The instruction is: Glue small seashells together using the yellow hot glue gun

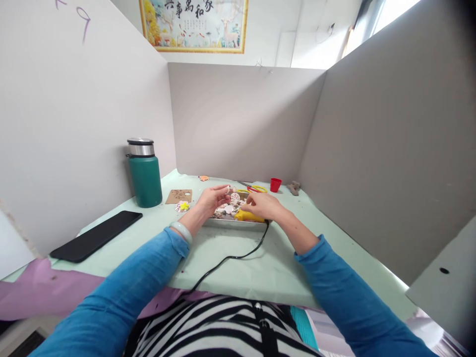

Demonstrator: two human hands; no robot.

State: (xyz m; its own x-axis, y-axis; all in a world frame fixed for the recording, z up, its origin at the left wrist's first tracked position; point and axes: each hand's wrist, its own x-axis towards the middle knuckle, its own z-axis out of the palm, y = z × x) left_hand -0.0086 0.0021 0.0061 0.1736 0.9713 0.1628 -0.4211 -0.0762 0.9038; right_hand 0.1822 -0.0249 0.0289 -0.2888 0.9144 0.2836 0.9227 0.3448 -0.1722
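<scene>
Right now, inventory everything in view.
Tray: one, silver, centre.
Small pieces: many, mostly white, in tray.
Tool: one, yellow, tray's front right.
Cord: one, black, before tray.
Scissors: count unclear, yellow-red, behind tray.
Cup: one, red, back right.
Lump: one, brownish, beside cup.
Flat piece: one, orange, back left.
Card: one, brown, left of tray.
Starred disc: one, yellow-white, before card.
Bottle: one, green-silver, left.
Slab: one, black, front left.
Tablecloth: one, pale green, underneath.
Lower cloth: one, purple, near left.
Panels: three, grey, around.
Framed picture: one, gold-edged, top.
Bracelet: one, pale, left wrist.
Striped clothing: one, black-white, bottom.
Left hand: one, blue-sleeved, over tray, pinching white piece.
Right hand: one, blue-sleeved, over tray.
</scene>
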